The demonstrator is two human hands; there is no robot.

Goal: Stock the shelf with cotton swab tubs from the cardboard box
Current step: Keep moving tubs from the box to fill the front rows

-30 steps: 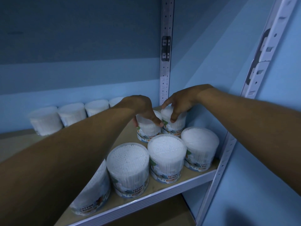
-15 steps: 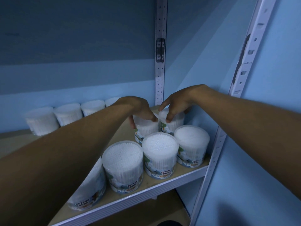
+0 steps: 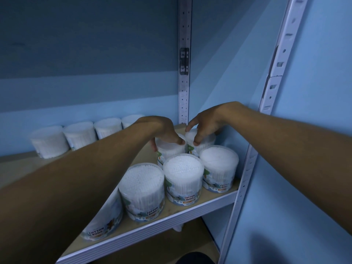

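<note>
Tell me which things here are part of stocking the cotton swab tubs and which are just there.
Part of the job:
left hand gripping a tub
right hand gripping the corner tub
front-row tubs
back-row tubs
shelf board

Just there:
rear upright
front upright
blue wall
lower shelf

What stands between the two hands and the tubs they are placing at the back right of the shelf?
Nothing visible: the left hand grips one tub and the right hand the neighbouring tub, both behind the front row.
</note>
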